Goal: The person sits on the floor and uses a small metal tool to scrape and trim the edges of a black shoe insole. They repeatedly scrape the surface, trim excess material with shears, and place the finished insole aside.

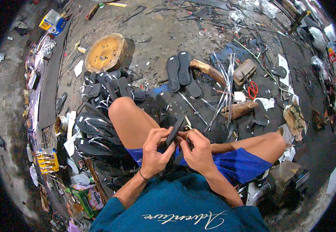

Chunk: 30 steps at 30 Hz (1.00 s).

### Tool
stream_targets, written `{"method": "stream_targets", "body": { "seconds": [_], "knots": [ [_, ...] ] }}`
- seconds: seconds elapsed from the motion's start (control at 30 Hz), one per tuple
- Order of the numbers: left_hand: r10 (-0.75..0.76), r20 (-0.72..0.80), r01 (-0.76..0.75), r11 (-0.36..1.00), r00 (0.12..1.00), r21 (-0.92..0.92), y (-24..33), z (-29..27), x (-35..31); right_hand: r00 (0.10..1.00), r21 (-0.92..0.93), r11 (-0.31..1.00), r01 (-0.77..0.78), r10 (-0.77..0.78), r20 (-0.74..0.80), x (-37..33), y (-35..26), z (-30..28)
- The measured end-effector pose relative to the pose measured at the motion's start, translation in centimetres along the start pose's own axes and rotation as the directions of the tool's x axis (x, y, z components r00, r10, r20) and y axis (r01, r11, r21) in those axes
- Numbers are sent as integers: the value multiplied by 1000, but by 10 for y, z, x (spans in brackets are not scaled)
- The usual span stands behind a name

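Observation:
Between my bent legs I hold a black sandal sole, tilted up on its edge. My left hand is closed on it, thumb on one side and fingers on the other. Beside it my right hand has its fingers bent and pinched together at the sole's side; what sits between those fingertips is hidden. A small pale curved piece shows just beyond the right fingers. Several black sandals with shiny straps are heaped by my left knee. Loose black soles lie flat on the floor ahead.
A round wooden block stands at the far left. To the right lie red-handled scissors, a bundle of thin silvery strips, a wooden shoe last and a thick wooden stick. A metal box stands near my right knee.

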<state>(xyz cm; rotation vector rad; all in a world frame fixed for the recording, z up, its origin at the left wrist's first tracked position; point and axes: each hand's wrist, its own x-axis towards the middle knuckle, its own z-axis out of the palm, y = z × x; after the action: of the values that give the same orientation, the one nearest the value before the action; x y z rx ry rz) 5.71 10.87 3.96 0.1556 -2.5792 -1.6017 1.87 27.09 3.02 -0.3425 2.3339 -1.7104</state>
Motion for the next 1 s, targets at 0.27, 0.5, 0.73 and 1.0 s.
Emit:
{"method": "stream_targets", "body": {
  "seconds": [0.27,0.5,0.73,1.0],
  "knots": [
    [13,63,-8,998,998,-70,4,3,0,984,-293,939,179,-176,36,-6,11,-5],
    [2,128,18,988,992,-152,-1,4,1,910,-404,825,396,-293,294,-2,17,-17],
    [40,117,-20,986,992,-167,2,5,-1,985,-286,958,31,18,169,-8,16,-18],
    [16,134,-4,996,991,-88,-7,12,-2,924,-391,851,351,-246,294,-6,37,-16]
  ]
}}
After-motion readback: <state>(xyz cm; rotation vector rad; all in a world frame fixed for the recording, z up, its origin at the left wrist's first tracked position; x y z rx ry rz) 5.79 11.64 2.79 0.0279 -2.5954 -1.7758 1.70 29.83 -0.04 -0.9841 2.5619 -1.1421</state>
